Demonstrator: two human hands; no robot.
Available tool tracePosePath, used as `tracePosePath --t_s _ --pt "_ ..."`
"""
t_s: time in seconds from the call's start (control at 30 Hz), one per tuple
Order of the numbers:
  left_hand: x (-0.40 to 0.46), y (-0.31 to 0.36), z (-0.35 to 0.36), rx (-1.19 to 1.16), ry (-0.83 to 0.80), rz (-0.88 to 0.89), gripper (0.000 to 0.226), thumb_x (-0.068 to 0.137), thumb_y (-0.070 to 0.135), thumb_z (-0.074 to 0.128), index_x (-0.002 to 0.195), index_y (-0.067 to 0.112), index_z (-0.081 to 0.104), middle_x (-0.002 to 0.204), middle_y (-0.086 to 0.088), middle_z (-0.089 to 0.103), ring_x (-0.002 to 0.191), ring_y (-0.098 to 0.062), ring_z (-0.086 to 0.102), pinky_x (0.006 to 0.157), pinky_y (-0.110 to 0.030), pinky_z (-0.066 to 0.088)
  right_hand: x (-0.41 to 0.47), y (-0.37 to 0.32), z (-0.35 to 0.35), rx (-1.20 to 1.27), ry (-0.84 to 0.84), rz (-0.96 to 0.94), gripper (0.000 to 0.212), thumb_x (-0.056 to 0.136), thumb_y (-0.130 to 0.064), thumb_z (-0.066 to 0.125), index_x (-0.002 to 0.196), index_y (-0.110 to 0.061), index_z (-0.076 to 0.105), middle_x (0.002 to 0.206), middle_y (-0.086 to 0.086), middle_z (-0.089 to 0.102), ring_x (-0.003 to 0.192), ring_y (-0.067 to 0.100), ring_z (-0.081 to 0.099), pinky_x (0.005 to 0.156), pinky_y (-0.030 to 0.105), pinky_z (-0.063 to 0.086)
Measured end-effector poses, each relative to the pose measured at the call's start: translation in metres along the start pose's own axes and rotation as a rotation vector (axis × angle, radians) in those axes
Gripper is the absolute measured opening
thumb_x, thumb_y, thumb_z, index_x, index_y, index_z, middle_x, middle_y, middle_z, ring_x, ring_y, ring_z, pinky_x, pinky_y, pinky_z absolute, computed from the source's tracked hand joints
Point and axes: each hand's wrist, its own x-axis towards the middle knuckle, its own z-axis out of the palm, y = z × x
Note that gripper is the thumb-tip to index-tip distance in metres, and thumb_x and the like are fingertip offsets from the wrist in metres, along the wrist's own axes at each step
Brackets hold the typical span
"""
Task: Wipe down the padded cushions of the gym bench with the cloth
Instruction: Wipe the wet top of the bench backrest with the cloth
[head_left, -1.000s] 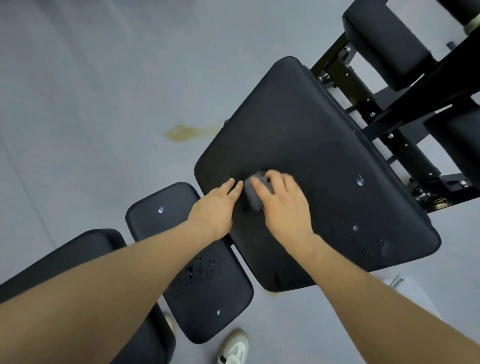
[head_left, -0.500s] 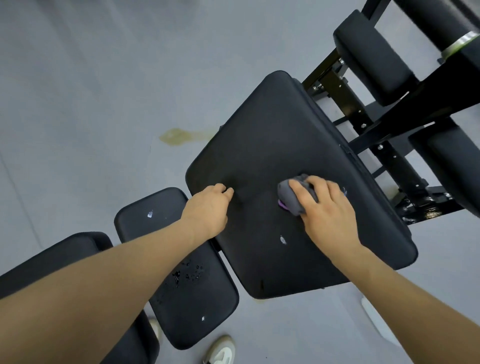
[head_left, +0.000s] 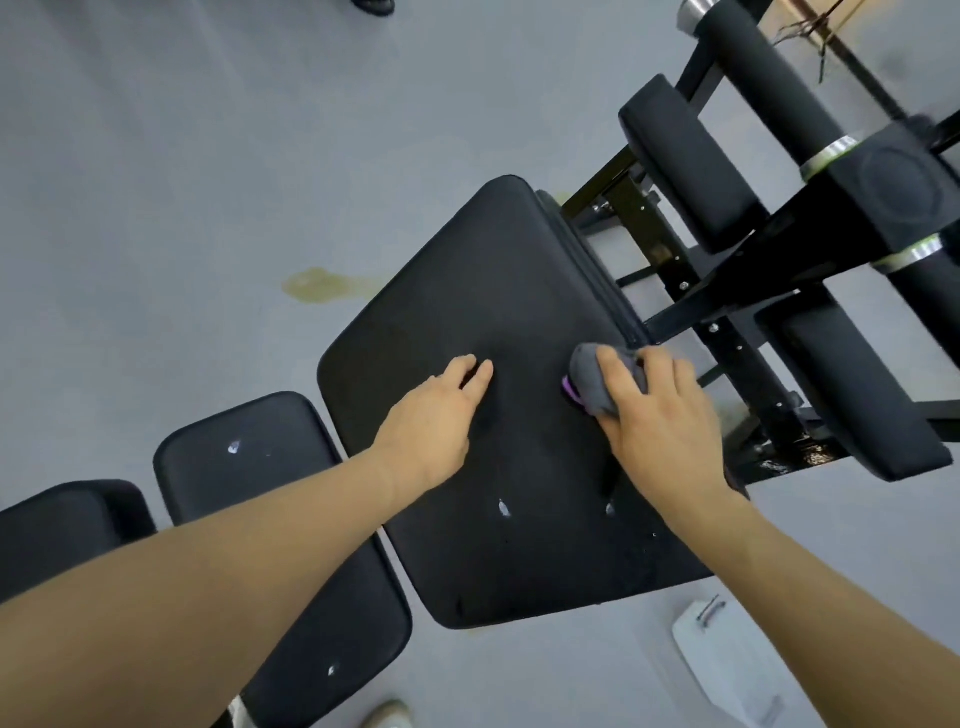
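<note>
The large black bench cushion fills the middle of the view, with a few small pale marks near its near end. My right hand grips a bunched grey cloth with a purple edge and presses it onto the cushion close to its right edge. My left hand rests flat on the cushion to the left of the cloth, fingers straight. A smaller black seat pad lies to the left, partly under my left forearm. Another black pad shows at the far left.
The black steel frame and several roller pads rise at the right. A translucent spray bottle lies on the grey floor by my right forearm. A yellowish stain marks the floor. A shoe tip shows at the bottom.
My right hand has slid the cloth from the cushion's middle, beside the left hand, out to its right edge. My left hand has stayed pressed on the cushion.
</note>
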Motion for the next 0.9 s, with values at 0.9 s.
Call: tracePosePath --t_s 0.9 --pt "0.014 -0.009 0.007 0.012 -0.174 -0.04 0.087 0.082 0.023 0.056 0.15 0.026 0.003 0.146 0.01 -0.002 0.12 -0.026 0.051 0.084 -0.041 0.054 0.171 -0.034 0.008 0.366 -0.132 0.084 0.052 0.096 -0.036 0.047 0.14 -0.015 0.03 0.13 0.021 0.035 0.115 0.039 0.037 0.093 0.043 0.037"
